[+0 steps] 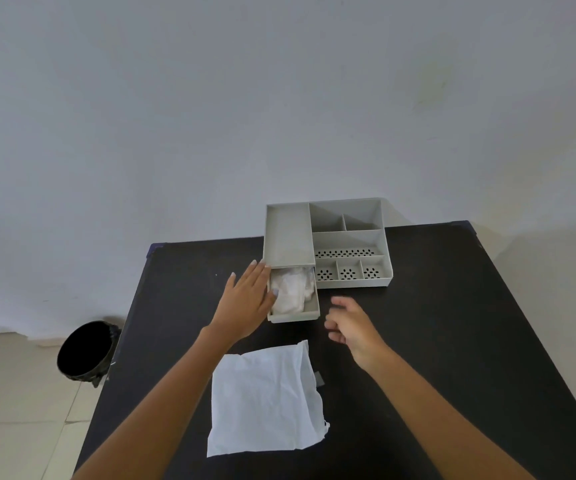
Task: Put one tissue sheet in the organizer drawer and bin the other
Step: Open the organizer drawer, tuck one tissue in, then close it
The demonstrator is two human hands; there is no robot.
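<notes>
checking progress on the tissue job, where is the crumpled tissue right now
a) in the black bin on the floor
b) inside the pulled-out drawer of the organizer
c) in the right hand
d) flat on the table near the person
b: the crumpled tissue sits inside the open drawer of the grey organizer, with the left hand resting against the drawer's side; the flat sheet on the table is the other one.

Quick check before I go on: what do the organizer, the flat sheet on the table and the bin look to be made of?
Organizer: likely moulded plastic, matte grey, with thin rigid walls and punched holes. Flat sheet: thin white tissue paper, going by the soft creases and a ragged corner. Bin: black, perhaps plastic with a liner; too dark to tell.
</notes>
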